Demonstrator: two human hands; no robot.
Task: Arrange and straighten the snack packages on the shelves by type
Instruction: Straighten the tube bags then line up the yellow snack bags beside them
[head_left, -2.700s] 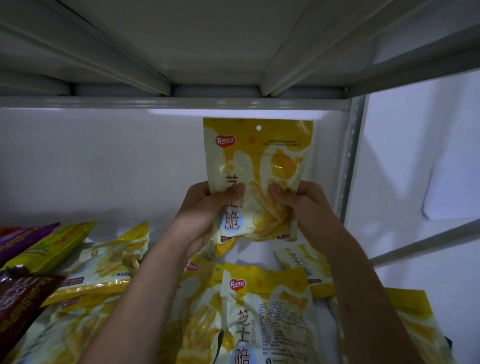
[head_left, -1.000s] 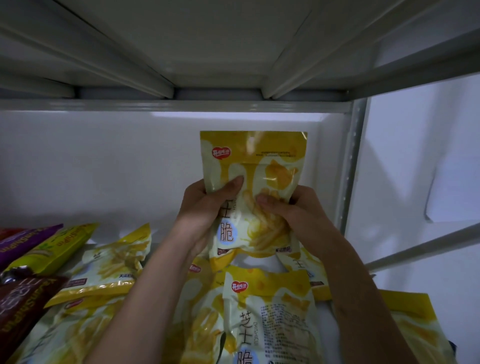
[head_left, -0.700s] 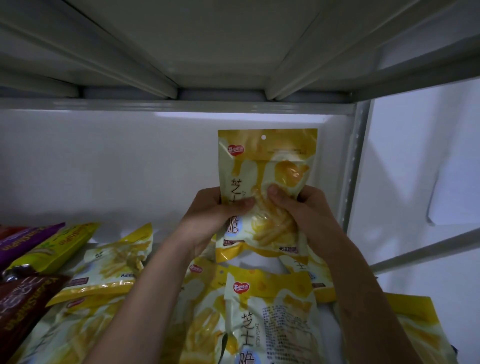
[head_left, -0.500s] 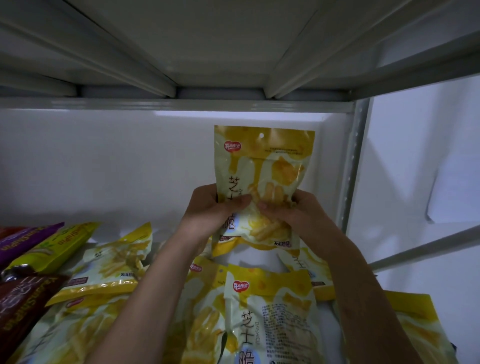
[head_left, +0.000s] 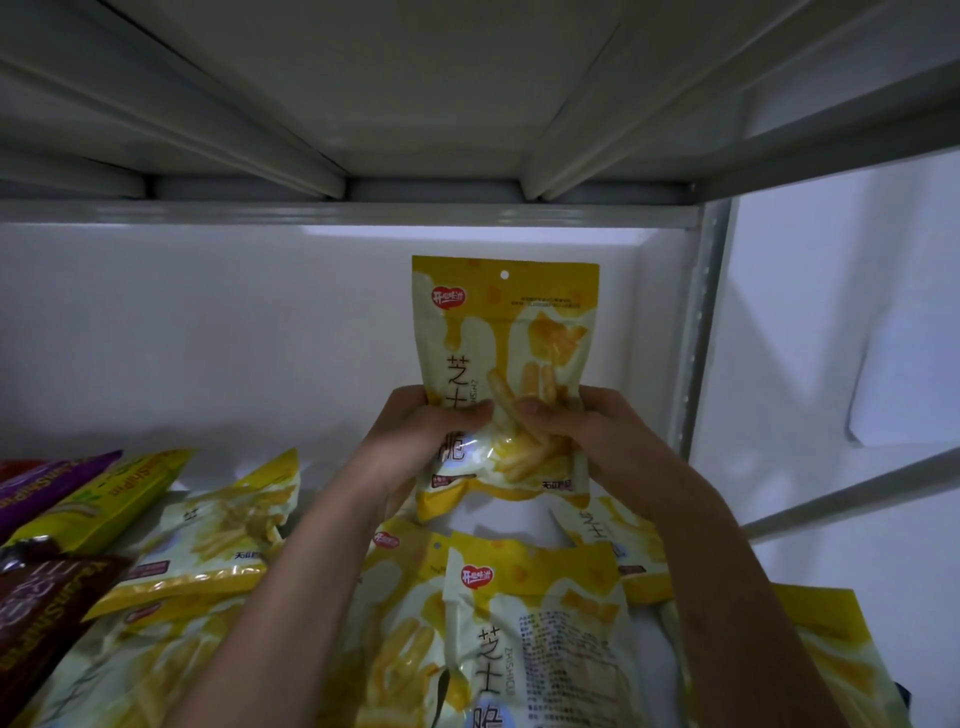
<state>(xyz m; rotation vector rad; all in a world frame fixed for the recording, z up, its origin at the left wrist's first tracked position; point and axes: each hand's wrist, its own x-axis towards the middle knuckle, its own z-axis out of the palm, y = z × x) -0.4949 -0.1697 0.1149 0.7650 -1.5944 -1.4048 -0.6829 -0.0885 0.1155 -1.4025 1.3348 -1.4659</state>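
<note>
A yellow and white snack bag stands upright near the back right of the shelf, its printed front facing me. My left hand grips its lower left side, thumb across the front. My right hand grips its lower right side the same way. Several more bags of the same yellow kind lie flat and overlapping on the shelf, among them one in front, one to the left and one at the right edge.
At the far left lie a purple bag, a yellow-green bag and a dark brown bag. The shelf above hangs low overhead. A metal upright bounds the shelf on the right, with a white wall behind.
The held bag dipped and tilted, then came back up and now stands straighter. Both hands kept their grip and shifted slightly right.
</note>
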